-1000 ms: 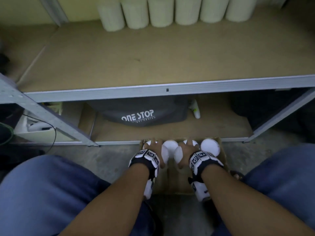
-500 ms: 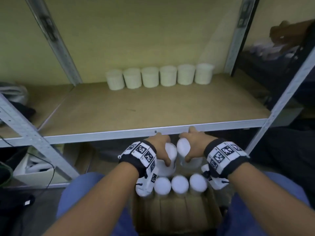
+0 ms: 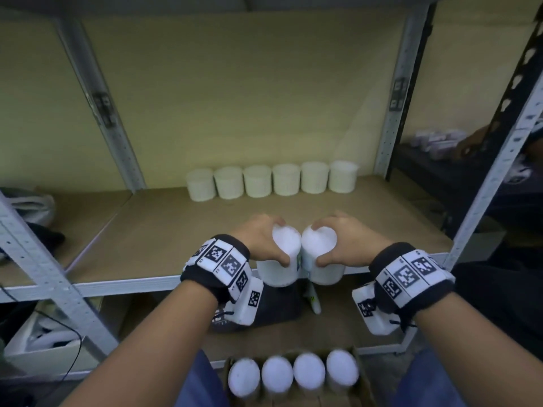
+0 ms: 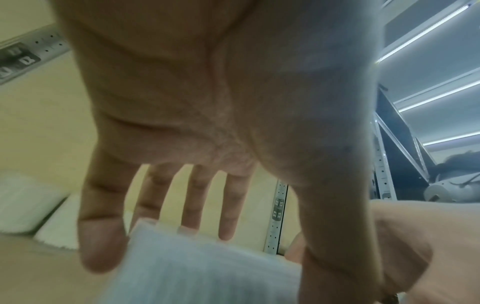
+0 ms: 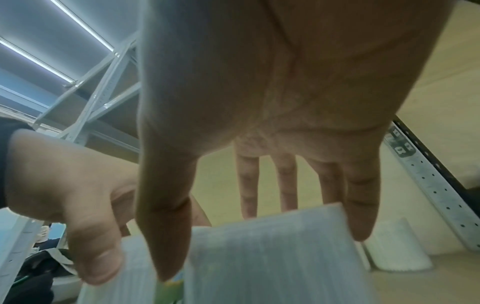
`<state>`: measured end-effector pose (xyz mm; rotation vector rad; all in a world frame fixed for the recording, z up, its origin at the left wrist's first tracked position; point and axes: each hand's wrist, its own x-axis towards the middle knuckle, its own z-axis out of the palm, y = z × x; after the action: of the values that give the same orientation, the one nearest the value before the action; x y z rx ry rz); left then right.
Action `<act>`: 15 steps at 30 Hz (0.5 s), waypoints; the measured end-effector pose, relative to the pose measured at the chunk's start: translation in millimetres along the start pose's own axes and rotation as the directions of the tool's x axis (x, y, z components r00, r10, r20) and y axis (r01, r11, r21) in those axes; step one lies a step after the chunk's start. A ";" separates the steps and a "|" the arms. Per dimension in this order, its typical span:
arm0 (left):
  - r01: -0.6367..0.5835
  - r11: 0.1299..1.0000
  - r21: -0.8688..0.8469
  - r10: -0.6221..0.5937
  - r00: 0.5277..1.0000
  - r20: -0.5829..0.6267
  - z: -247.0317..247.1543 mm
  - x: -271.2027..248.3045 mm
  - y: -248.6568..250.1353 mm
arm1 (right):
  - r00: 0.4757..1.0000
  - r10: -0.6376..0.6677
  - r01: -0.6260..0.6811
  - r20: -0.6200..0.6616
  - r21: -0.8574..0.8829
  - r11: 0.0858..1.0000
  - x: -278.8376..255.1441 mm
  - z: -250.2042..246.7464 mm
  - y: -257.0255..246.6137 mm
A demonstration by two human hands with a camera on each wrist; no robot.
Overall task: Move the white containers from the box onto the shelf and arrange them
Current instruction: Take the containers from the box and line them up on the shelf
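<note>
My left hand (image 3: 264, 242) grips one white container (image 3: 279, 271) from above, and my right hand (image 3: 338, 242) grips a second white container (image 3: 326, 270) the same way. The two containers touch side by side in the air over the front edge of the wooden shelf (image 3: 164, 245). In the left wrist view the fingers (image 4: 101, 242) and thumb clamp the ribbed container (image 4: 207, 271). The right wrist view shows the same hold on the other container (image 5: 272, 257). Several white containers (image 3: 271, 180) stand in a row at the shelf's back. Several more (image 3: 293, 374) sit in the cardboard box (image 3: 363, 389) below.
Grey metal uprights (image 3: 47, 274) (image 3: 496, 177) frame the shelf bay at front left and right. A dark bag (image 3: 282, 306) lies on the lower shelf, with a white box (image 3: 44, 351) to its left. My knees flank the cardboard box.
Both hands have lifted their containers out of the box, up to the level of the shelf's front edge. The head view has tilted up, showing more of the wall.
</note>
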<state>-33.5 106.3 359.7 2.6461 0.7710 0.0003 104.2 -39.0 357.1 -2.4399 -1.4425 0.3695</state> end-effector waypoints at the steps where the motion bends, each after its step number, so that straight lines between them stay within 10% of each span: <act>1: 0.008 1.000 -0.013 -0.008 1.000 -0.018 0.3 3.5 -1.2 | 1.000 0.010 -0.010 -0.007 0.013 1.000 3.5 1.1 1.2; 15: 0.045 0.997 -0.064 -0.049 0.997 -0.066 20.4 33.7 -18.0 | 0.996 0.045 -0.038 -0.080 0.079 0.996 36.5 27.2 17.9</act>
<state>-12.1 130.3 330.7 2.5805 0.8412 0.1001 126.0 -12.1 322.6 -2.3977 -1.3214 0.3242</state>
